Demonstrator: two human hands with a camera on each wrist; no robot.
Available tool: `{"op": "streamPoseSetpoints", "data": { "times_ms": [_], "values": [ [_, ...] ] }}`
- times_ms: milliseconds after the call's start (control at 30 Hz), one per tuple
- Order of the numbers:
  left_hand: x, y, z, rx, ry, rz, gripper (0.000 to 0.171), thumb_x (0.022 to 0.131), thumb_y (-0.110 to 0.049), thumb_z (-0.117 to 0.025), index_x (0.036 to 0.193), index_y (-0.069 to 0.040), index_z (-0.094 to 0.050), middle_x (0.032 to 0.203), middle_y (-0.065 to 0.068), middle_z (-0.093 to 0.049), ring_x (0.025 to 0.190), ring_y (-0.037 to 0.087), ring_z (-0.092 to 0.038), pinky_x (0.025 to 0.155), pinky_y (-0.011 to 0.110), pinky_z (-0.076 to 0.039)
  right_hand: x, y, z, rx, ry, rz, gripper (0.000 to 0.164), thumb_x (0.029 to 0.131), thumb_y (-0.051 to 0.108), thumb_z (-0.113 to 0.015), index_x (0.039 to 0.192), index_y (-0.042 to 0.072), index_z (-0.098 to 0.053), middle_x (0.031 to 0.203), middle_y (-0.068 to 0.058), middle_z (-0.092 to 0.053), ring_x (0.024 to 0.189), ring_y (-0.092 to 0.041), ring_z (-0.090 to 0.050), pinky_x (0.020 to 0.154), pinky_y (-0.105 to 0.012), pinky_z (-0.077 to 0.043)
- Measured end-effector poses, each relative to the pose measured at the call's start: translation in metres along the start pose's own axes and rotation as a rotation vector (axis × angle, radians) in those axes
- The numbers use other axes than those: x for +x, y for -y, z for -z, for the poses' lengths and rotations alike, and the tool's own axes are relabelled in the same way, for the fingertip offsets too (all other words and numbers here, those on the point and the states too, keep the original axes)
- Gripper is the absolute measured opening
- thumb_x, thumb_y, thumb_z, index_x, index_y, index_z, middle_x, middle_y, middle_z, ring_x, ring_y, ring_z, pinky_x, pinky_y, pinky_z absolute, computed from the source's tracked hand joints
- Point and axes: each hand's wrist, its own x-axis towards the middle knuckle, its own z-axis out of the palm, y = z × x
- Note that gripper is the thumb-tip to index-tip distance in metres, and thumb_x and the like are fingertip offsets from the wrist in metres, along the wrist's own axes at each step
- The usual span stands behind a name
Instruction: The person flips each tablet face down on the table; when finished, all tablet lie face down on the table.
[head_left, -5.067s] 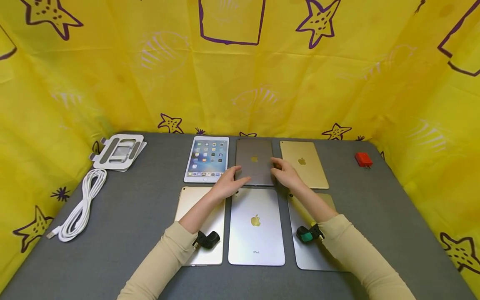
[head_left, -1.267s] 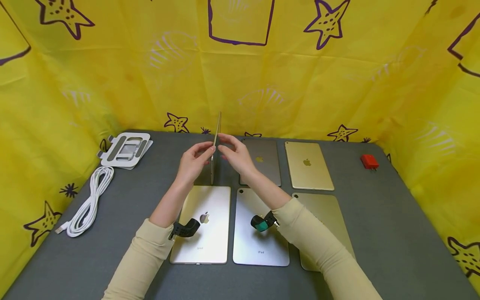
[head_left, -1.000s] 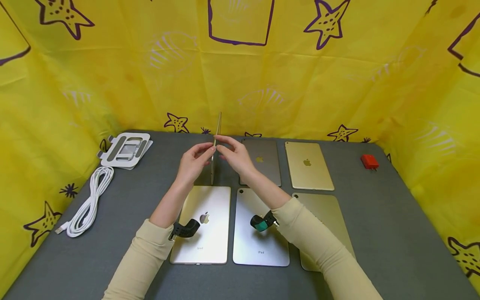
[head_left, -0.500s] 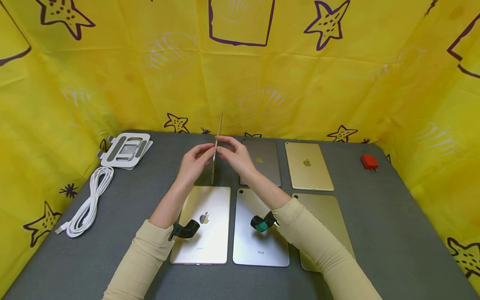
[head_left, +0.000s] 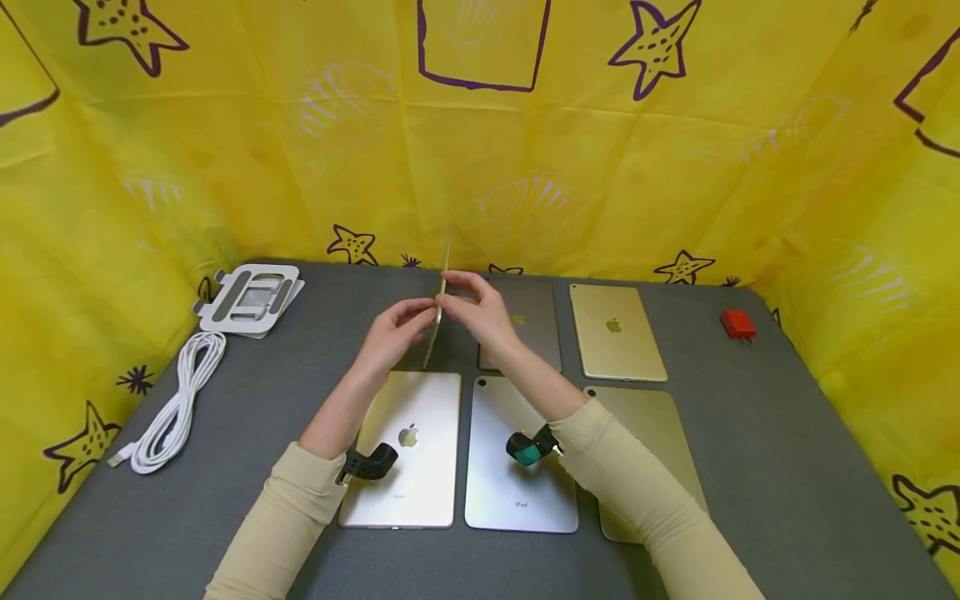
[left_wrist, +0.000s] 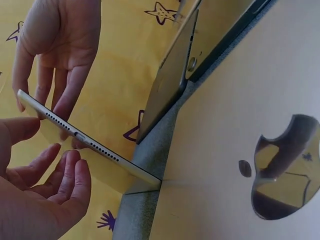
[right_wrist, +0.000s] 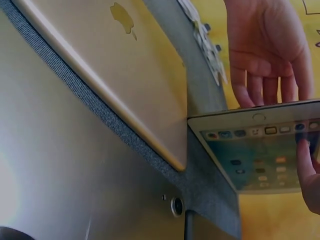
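Note:
A white-fronted tablet (head_left: 437, 333) stands on its edge at the table's back left. My left hand (head_left: 396, 333) holds it from the left, on its back side; my right hand (head_left: 483, 312) holds it from the right, on the screen side. The left wrist view shows its edge with speaker holes and port (left_wrist: 82, 138), the left thumb close to that edge. Lit screen icons (right_wrist: 257, 165) appear in the right wrist view. Just behind the right hand lies a dark grey tablet (head_left: 536, 325), partly covered. In front lies a pale gold tablet (head_left: 420, 483).
A silver tablet (head_left: 521, 475) and a darker gold tablet (head_left: 660, 442), half hidden by the right sleeve, lie in the front row. Another gold tablet (head_left: 618, 333) is at back right. A red charger (head_left: 738, 325), coiled white cable (head_left: 180, 408) and white stand (head_left: 251, 296) sit at the sides.
The tablet, first flat with its screen up, has been raised onto its edge by both hands. In the last half second its upper end has leaned further right.

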Motion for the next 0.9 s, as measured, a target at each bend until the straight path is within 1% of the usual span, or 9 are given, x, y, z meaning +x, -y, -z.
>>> {"op": "streamPoseSetpoints", "data": {
  "times_ms": [133, 233, 467, 567, 667, 767, 900],
  "values": [
    [0.000, 0.004, 0.000, 0.012, 0.052, 0.015, 0.043, 0.100, -0.024, -0.057, 0.136, 0.000, -0.052, 0.131, 0.019, -0.056, 0.119, 0.029, -0.053, 0.101, 0.044, -0.043, 0.000, -0.002, 0.005, 0.018, -0.013, -0.007, 0.049, 0.092, 0.007, -0.067, 0.138, 0.006, -0.052, 0.134, -0.016, -0.054, 0.115, -0.028, -0.060, 0.092, -0.035, -0.051],
    [0.000, 0.008, 0.001, 0.048, 0.089, 0.037, 0.046, 0.100, -0.025, -0.056, 0.137, 0.001, -0.049, 0.134, 0.020, -0.053, 0.121, 0.031, -0.051, 0.102, 0.045, -0.041, -0.002, -0.003, 0.008, 0.039, -0.015, -0.026, 0.051, 0.092, 0.006, -0.066, 0.141, 0.006, -0.050, 0.136, -0.016, -0.053, 0.117, -0.028, -0.059, 0.092, -0.035, -0.052],
    [0.003, 0.015, 0.005, 0.145, 0.156, 0.094, 0.051, 0.100, -0.030, -0.056, 0.139, 0.002, -0.046, 0.135, 0.020, -0.053, 0.122, 0.032, -0.050, 0.103, 0.046, -0.041, -0.006, -0.002, 0.016, 0.049, -0.016, -0.050, 0.050, 0.092, 0.006, -0.065, 0.141, 0.003, -0.051, 0.137, -0.017, -0.054, 0.115, -0.028, -0.061, 0.090, -0.033, -0.052],
    [0.005, 0.017, 0.007, 0.178, 0.184, 0.110, 0.055, 0.099, -0.032, -0.056, 0.141, 0.002, -0.043, 0.138, 0.021, -0.050, 0.125, 0.034, -0.048, 0.105, 0.047, -0.038, -0.006, -0.002, 0.019, 0.061, -0.025, -0.062, 0.050, 0.092, 0.004, -0.064, 0.140, 0.002, -0.052, 0.136, -0.017, -0.055, 0.113, -0.029, -0.061, 0.089, -0.034, -0.052],
    [0.005, 0.019, 0.010, 0.231, 0.191, 0.123, 0.060, 0.099, -0.034, -0.057, 0.144, 0.001, -0.039, 0.142, 0.022, -0.045, 0.129, 0.035, -0.044, 0.107, 0.050, -0.035, -0.006, -0.005, 0.021, 0.064, -0.041, -0.096, 0.049, 0.092, 0.002, -0.064, 0.139, 0.003, -0.053, 0.134, -0.016, -0.057, 0.111, -0.030, -0.062, 0.089, -0.034, -0.053],
    [0.005, 0.021, 0.014, 0.291, 0.180, 0.125, 0.062, 0.098, -0.034, -0.059, 0.145, 0.000, -0.038, 0.144, 0.022, -0.043, 0.129, 0.036, -0.042, 0.107, 0.051, -0.035, -0.006, -0.010, 0.023, 0.047, -0.059, -0.142, 0.049, 0.091, 0.001, -0.064, 0.139, 0.003, -0.053, 0.133, -0.015, -0.058, 0.109, -0.029, -0.063, 0.089, -0.033, -0.053],
    [0.006, 0.023, 0.018, 0.347, 0.171, 0.096, 0.060, 0.098, -0.032, -0.059, 0.144, 0.001, -0.040, 0.143, 0.023, -0.043, 0.128, 0.037, -0.042, 0.104, 0.051, -0.037, -0.006, -0.018, 0.025, 0.030, -0.087, -0.192, 0.050, 0.090, -0.002, -0.064, 0.139, 0.001, -0.052, 0.133, -0.016, -0.057, 0.107, -0.026, -0.064, 0.089, -0.032, -0.053]
  ]
}}
